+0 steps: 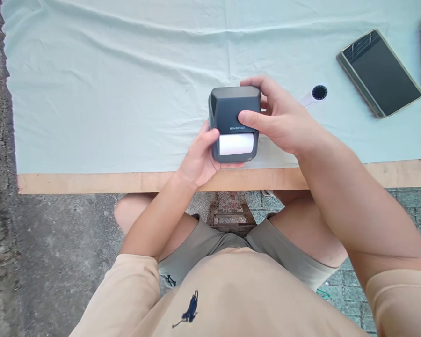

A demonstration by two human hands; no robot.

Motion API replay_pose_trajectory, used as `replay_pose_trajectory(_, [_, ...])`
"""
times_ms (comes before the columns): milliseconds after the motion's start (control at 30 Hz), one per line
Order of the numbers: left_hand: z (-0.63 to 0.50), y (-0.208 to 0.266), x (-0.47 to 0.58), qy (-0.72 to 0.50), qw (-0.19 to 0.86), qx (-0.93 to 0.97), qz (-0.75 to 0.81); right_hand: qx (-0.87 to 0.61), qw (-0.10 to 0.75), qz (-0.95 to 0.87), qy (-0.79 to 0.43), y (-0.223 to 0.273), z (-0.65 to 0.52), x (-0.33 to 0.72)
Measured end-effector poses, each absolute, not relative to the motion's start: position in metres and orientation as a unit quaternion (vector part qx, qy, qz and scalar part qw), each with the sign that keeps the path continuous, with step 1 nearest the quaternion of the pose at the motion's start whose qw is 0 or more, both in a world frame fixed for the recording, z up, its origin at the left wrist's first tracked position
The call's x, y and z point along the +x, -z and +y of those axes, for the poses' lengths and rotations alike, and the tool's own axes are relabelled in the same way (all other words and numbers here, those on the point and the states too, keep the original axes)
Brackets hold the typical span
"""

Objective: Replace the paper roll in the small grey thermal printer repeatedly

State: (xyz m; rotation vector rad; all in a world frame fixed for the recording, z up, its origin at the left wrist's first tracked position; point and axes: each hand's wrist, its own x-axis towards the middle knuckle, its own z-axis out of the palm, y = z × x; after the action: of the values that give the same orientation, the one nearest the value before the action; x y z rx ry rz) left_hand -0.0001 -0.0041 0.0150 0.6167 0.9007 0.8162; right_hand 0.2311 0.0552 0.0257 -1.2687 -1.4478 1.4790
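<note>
Printer (230, 117), pinched between fingers of left hand (199, 157) and right hand (283, 119). Apparently being steadied; next likely needs even grip.

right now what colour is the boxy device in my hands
The boxy device is dark grey, with a white strip; seen in the head view.

Dark NIIMBOT device (228, 110), white strip (236, 144) showing, handheld

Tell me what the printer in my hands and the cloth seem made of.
The printer looks like satin-finished hard plastic: dark, smooth, softly shiny. The cloth looks like thin, matte fabric, perhaps cotton, given its soft creases.
</note>
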Motion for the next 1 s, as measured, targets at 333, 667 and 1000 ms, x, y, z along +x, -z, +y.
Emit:
replay_pose_trajectory(333, [0.001,-0.013,0.001,-0.366,0.793,0.248,0.418,-0.475,0.340,-0.608,-0.537,-0.026,0.054,0.233])
replay_pose_trajectory(667, [0.003,-0.012,-0.002,-0.360,0.796,0.238,0.424,-0.450,0.295,-0.644,-0.543,-0.028,0.050,0.255])
replay_pose_trajectory(1000, [0.009,-0.007,-0.001,-0.346,0.804,0.233,0.423,-0.497,0.421,-0.722,-0.231,-0.088,0.041,0.240])
